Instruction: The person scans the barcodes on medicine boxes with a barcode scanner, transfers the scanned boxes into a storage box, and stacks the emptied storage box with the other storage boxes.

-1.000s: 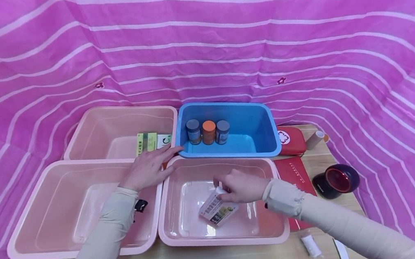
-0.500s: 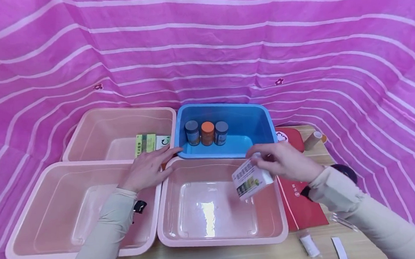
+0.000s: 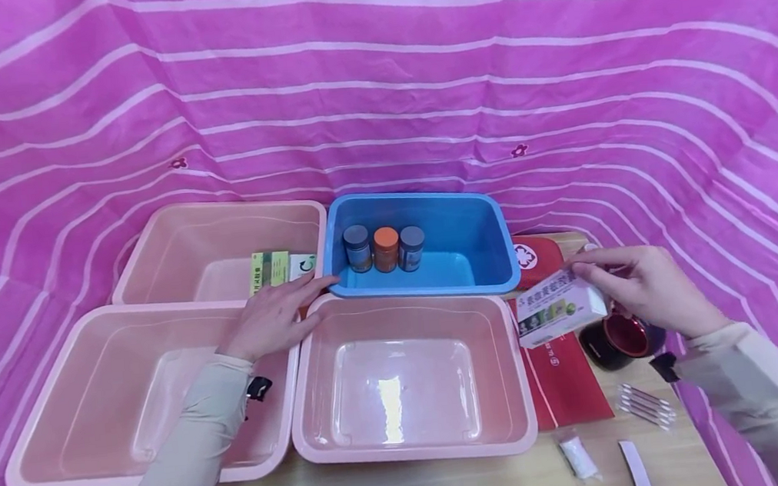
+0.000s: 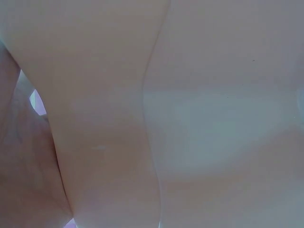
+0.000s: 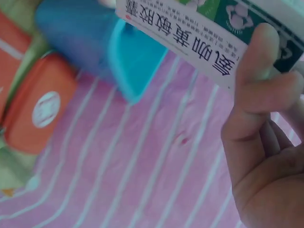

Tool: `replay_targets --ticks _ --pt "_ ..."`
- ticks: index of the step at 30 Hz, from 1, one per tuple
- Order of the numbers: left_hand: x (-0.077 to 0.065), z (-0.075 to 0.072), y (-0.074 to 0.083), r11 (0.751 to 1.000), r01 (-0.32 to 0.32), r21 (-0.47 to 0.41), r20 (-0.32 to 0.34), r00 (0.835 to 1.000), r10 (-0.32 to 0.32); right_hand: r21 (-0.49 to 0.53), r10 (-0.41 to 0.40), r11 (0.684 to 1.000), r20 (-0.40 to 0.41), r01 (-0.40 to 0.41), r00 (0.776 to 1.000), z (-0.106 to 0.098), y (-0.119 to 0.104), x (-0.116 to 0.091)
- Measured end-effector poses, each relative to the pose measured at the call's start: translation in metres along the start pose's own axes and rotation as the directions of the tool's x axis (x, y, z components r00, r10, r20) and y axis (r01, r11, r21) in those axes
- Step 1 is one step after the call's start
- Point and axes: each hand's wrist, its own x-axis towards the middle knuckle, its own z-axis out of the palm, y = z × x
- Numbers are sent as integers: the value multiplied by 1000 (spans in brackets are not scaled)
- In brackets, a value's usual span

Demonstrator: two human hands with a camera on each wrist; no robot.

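My right hand pinches a white medicine box with dark lettering and a green picture strip, held above the red folder to the right of the bins. Close up in the right wrist view, the thumb and fingers grip one end of the medicine box. My left hand rests with its fingers extended over the rims where the bins meet, fingertips at the corner of the blue bin. Mostly pink bin wall fills the left wrist view, the hand at its left edge.
Three capped bottles stand in the blue bin. Boxes lie in the back pink bin. A red case, a dark cup-like object, cotton swabs, a small white packet and a white strip lie on the right.
My right hand has lifted the medicine box out of the front right pink bin and carried it rightward past the rim. The left hand stays at the bin rims.
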Motion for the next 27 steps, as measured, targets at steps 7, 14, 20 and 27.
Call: replay_targets --ticks 7,14,20,27 --pt "1 0 0 1000 -12 8 -3 1000 12 88 154 982 167 -170 974 -8 45 -28" --pt "1 0 0 1000 -18 14 -8 1000 18 86 253 953 296 -289 921 -4 74 -50" --pt "1 -1 0 1000 -8 10 9 1000 7 -49 327 945 233 -324 916 5 83 -68" --pt "1 0 1 1000 0 4 21 1000 0 2 314 947 205 -321 927 12 101 -84"
